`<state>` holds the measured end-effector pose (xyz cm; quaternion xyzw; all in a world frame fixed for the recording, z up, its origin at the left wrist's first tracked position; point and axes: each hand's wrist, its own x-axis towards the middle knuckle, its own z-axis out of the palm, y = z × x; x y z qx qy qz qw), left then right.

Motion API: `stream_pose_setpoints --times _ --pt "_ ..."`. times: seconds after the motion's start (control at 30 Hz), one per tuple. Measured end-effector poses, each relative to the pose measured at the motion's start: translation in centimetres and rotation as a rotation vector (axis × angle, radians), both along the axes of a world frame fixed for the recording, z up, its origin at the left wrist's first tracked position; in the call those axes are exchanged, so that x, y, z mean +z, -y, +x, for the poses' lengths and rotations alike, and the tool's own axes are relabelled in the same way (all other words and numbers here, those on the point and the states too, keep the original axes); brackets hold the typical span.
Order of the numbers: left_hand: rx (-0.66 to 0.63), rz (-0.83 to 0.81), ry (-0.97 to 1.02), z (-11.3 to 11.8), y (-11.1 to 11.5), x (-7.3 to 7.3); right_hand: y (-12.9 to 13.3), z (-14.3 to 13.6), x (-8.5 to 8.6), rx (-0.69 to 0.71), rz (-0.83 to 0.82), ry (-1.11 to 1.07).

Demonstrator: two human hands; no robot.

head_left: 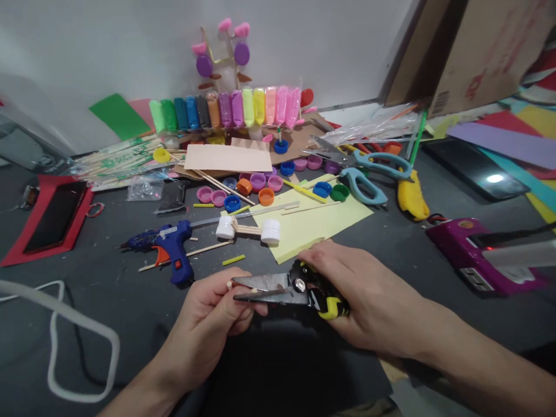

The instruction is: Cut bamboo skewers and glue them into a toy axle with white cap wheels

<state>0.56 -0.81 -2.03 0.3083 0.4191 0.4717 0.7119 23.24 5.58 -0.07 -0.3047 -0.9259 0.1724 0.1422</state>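
My right hand [373, 298] is closed round the black and yellow handles of a pair of shears [299, 285], whose blades are parted and point left. In my left hand [208, 318], fingers and thumb pinch a thin wooden stick [230, 285]; its pale end shows beside the blade tips. The blades reach across the fingertips of that hand, and most of the stick is hidden. Just beyond the hands lie white caps [270, 231] joined by short wooden sticks [248, 230]. A blue glue gun [177, 249] rests on its side to the left.
Pale yellow paper [321, 226] lies under several sticks. Coloured bottle caps [266, 197] and blue-handled scissors [367, 188] sit behind it. Packs of coloured clay [226, 110] stand by the wall. At right are a purple power strip [478, 255] and a phone [475, 168]; a white cable [82, 324] loops at left.
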Motion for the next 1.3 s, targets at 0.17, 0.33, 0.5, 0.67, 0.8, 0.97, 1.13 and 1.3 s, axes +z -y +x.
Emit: stream_pose_setpoints --times 0.17,0.33,0.5,0.67,0.8,0.97,1.13,1.3 --pt "0.002 -0.003 -0.016 0.0 -0.1 0.4 -0.1 0.1 -0.3 0.013 0.005 0.009" --pt "-0.023 0.022 -0.080 -0.1 0.0 0.3 -0.2 0.5 -0.5 0.035 0.035 0.013" --pt "-0.035 0.041 -0.062 -0.2 0.0 0.0 -0.2 0.5 -0.5 0.006 0.036 -0.010" --pt "-0.031 0.057 -0.005 0.0 0.0 0.5 -1.1 0.8 -0.2 -0.168 0.071 -0.029" --pt "-0.051 -0.004 0.108 0.3 -0.2 0.7 -2.0 2.0 0.1 -0.317 0.150 0.184" --pt "0.019 -0.177 0.305 0.5 -0.9 0.8 -2.3 4.5 -0.4 -0.341 0.176 0.393" --pt "0.133 -0.352 0.408 0.5 -1.1 1.8 -2.8 6.2 -0.5 -0.334 0.120 0.398" --pt "0.218 -0.384 0.511 0.7 -0.8 2.0 -1.0 2.5 2.3 -0.228 0.226 0.196"
